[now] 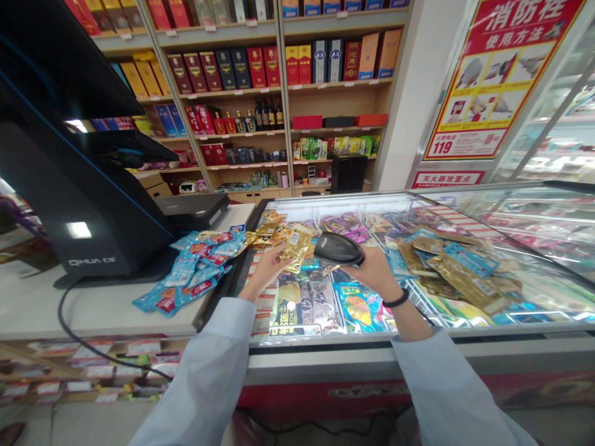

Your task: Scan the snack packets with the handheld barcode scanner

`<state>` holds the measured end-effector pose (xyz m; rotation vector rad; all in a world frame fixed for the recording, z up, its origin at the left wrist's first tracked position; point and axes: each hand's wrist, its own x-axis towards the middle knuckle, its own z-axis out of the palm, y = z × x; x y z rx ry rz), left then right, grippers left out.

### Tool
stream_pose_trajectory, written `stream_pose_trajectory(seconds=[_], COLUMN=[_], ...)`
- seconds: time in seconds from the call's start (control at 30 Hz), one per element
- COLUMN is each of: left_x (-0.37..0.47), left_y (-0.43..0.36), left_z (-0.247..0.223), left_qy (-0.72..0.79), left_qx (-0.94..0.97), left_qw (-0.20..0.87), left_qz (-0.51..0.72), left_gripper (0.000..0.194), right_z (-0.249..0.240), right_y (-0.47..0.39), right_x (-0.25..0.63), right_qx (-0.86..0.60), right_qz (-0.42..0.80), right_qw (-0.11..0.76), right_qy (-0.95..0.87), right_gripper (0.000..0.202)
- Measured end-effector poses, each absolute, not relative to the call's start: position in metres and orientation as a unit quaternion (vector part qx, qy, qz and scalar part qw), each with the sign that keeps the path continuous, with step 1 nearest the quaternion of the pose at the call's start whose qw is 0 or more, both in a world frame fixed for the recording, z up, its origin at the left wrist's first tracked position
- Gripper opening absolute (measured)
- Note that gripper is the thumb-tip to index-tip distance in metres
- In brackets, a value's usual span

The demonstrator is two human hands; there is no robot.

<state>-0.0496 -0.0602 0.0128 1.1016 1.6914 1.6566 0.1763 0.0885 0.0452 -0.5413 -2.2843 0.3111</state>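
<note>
My left hand (266, 267) holds up a small gold snack packet (297, 247) over the glass lid of a chest freezer (418, 334). Beside it my right hand (375, 267) grips a black handheld barcode scanner (338, 248), its head pointing left toward the packet and almost touching it. A black band sits on my right wrist. A pile of blue snack packets (193, 272) lies on the white counter to the left. More gold and blue packets (458, 266) lie on the freezer lid to the right.
A black checkout terminal (88, 204) stands on the white counter (41, 303) at left, its cable (79, 337) hanging over the front edge. Shelves of boxed goods and bottles (260, 93) fill the back wall. A red fire-safety poster (502, 74) hangs at right.
</note>
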Motion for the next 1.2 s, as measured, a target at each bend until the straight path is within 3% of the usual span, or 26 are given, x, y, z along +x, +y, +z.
stream_pose_trajectory(seconds=[0.6, 0.87, 1.07, 1.2], left_x=[-0.051, -0.06, -0.059, -0.058], left_y=[-0.059, -0.057, -0.057, -0.059], left_z=[0.01, 0.006, 0.009, 0.012], left_qy=[0.631, 0.641, 0.626, 0.628], left_qx=[0.414, 0.441, 0.38, 0.377], left_qw=[0.256, 0.162, 0.242, 0.238], left_qz=[0.604, 0.606, 0.637, 0.637], left_gripper=[0.055, 0.043, 0.058, 0.059], right_z=[0.043, 0.046, 0.05, 0.053], right_y=[0.09, 0.088, 0.086, 0.087], right_x=[0.176, 0.174, 0.174, 0.174], right_qx=[-0.222, -0.247, -0.25, -0.27], right_qz=[0.111, 0.096, 0.113, 0.103], right_qw=[0.372, 0.343, 0.344, 0.339], right_qy=[-0.894, -0.901, -0.898, -0.895], right_gripper=[0.028, 0.024, 0.026, 0.027])
